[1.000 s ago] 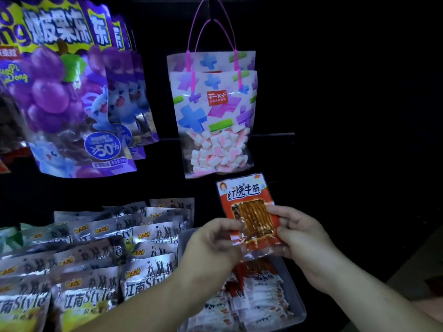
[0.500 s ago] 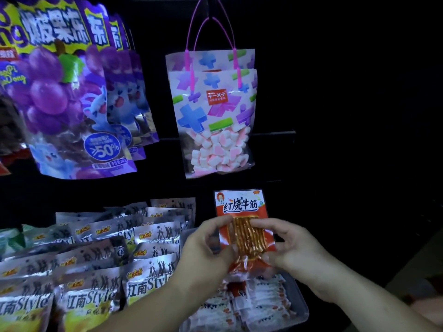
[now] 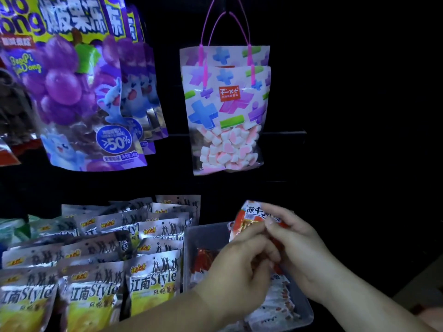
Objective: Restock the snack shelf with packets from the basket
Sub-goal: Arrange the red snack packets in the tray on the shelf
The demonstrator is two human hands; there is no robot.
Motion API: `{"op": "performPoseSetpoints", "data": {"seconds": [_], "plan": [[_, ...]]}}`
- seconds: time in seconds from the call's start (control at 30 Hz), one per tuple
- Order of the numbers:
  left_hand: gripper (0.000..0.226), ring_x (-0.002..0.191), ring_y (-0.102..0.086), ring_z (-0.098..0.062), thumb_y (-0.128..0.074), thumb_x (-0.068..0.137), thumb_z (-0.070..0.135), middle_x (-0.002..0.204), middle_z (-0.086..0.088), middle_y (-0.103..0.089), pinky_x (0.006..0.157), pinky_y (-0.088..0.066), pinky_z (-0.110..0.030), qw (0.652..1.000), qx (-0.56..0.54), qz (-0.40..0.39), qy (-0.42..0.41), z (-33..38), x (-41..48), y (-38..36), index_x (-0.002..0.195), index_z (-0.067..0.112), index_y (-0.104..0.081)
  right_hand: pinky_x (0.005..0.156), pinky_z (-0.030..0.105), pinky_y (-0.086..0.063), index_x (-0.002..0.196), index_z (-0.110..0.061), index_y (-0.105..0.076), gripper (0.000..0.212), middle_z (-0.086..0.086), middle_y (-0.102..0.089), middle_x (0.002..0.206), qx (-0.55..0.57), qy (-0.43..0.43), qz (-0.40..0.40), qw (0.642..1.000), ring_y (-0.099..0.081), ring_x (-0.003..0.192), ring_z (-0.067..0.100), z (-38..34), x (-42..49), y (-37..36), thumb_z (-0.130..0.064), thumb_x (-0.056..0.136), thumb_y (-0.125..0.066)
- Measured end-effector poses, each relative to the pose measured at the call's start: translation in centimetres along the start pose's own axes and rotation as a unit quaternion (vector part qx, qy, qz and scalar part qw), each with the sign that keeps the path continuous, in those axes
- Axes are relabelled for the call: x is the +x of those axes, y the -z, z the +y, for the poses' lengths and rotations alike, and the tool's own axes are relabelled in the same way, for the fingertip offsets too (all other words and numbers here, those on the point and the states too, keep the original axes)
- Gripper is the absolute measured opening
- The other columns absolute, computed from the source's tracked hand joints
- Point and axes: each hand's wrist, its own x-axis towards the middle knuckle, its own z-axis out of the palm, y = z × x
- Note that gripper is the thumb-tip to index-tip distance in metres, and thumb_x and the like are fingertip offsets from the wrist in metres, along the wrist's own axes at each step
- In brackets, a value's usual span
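An orange-and-white snack packet is tilted back over a clear plastic tray at the lower right of the shelf. My left hand and my right hand both pinch this packet, fingers curled round its lower part, which they hide. The tray holds several more packets of the same orange-and-white kind lying flat. No basket is in view.
Rows of silver-and-yellow chip bags stand left of the tray. Purple grape jelly bags hang at upper left. A marshmallow bag with pink handles hangs above the tray. The right side is dark.
Both hands have lowered the orange packet toward the tray and tipped it backward; it stood upright and higher a second ago.
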Motion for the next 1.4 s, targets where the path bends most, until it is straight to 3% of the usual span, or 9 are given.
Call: {"op": "performPoseSetpoints", "data": {"seconds": [0.17,0.3,0.57,0.67,0.87,0.97,1.07,1.27,1.4], "plan": [[0.009,0.105,-0.065,-0.016,-0.071,0.094,0.030,0.120,0.021,-0.058,0.092,-0.056,-0.045,0.982,-0.045,0.117,0.144,-1.1,-0.3,1.1,0.098,0.037,-0.068,0.091,0.051,-0.059,0.112,-0.034,-0.068,0.049,0.008,-0.077,0.109,-0.122,0.028,-0.004,0.992,-0.073,0.101,0.033,0.5,0.1,3.1,0.011,0.096,-0.057],[0.030,0.080,-0.070,-0.028,-0.072,0.094,0.009,0.088,-0.005,-0.076,0.079,-0.061,-0.042,0.940,-0.198,0.061,0.272,-0.9,-0.7,1.6,0.109,0.035,-0.072,0.090,0.047,-0.059,0.113,-0.036,-0.065,0.046,0.002,-0.075,0.113,-0.153,0.038,-0.065,0.985,-0.071,0.105,0.026,0.6,-0.4,3.5,0.007,0.095,-0.063],[0.067,0.063,-0.062,-0.031,-0.063,0.098,0.004,0.100,0.009,-0.072,0.057,-0.056,-0.036,0.944,-0.165,0.048,0.283,-1.6,-0.5,1.4,0.143,0.049,-0.045,0.098,0.053,-0.057,0.118,-0.040,-0.071,0.047,-0.006,-0.076,0.110,-0.165,0.021,-0.014,0.986,-0.071,0.108,0.021,1.3,-0.7,2.7,-0.002,0.091,-0.074],[0.066,0.109,-0.070,-0.018,-0.074,0.093,0.019,0.144,0.016,-0.056,0.091,-0.060,-0.035,0.945,-0.174,0.013,0.278,-2.0,-0.9,1.0,0.142,0.054,-0.047,0.096,0.050,-0.058,0.126,-0.032,-0.068,0.047,-0.006,-0.077,0.107,-0.143,0.017,-0.013,0.989,-0.073,0.104,0.019,1.2,-0.7,2.6,0.000,0.092,-0.071],[0.047,0.091,-0.075,-0.015,-0.067,0.095,-0.001,0.111,0.000,-0.074,0.079,-0.064,-0.036,0.929,-0.220,0.084,0.285,-1.5,-0.6,1.4,0.133,0.025,-0.061,0.076,0.045,-0.064,0.130,-0.044,-0.064,0.068,-0.002,-0.074,0.119,-0.153,-0.036,-0.096,0.983,-0.075,0.101,0.023,0.7,-1.1,2.8,0.011,0.090,-0.069],[0.056,0.117,-0.063,-0.008,-0.078,0.089,0.010,0.137,0.004,-0.060,0.100,-0.057,-0.034,0.947,-0.117,0.108,0.277,-2.2,-0.9,1.6,0.125,0.047,-0.057,0.062,0.040,-0.064,0.134,-0.042,-0.062,0.067,-0.008,-0.058,0.136,-0.180,0.006,-0.035,0.983,-0.076,0.088,0.018,0.9,-1.3,2.4,0.009,0.092,-0.067],[0.046,0.129,-0.052,-0.006,-0.080,0.088,0.026,0.142,0.013,-0.049,0.106,-0.049,-0.025,0.965,0.002,0.110,0.237,-1.9,-0.8,1.7,0.121,0.050,-0.058,0.067,0.027,-0.062,0.138,-0.045,-0.057,0.065,-0.020,-0.055,0.126,-0.214,0.058,-0.007,0.975,-0.072,0.090,0.000,1.1,-1.6,1.6,0.005,0.096,-0.065],[0.036,0.100,-0.072,-0.003,-0.069,0.096,0.010,0.109,0.008,-0.076,0.080,-0.056,-0.017,0.930,-0.214,0.112,0.276,-2.0,-0.7,0.0,0.127,0.025,-0.061,0.096,0.033,-0.057,0.120,-0.031,-0.073,0.046,0.002,-0.078,0.107,-0.156,0.003,-0.174,0.972,-0.072,0.108,0.018,0.8,-1.8,0.1,0.005,0.095,-0.059],[0.024,0.095,-0.075,-0.021,-0.054,0.102,-0.001,0.100,-0.001,-0.078,0.085,-0.063,-0.043,0.917,-0.212,0.106,0.321,-3.4,-1.1,0.5,0.113,0.018,-0.066,0.073,0.021,-0.056,0.097,-0.042,-0.063,0.041,-0.009,-0.068,0.104,-0.264,0.093,0.005,0.960,-0.068,0.087,0.011,3.5,-0.2,0.2,-0.002,0.093,-0.068]]}}
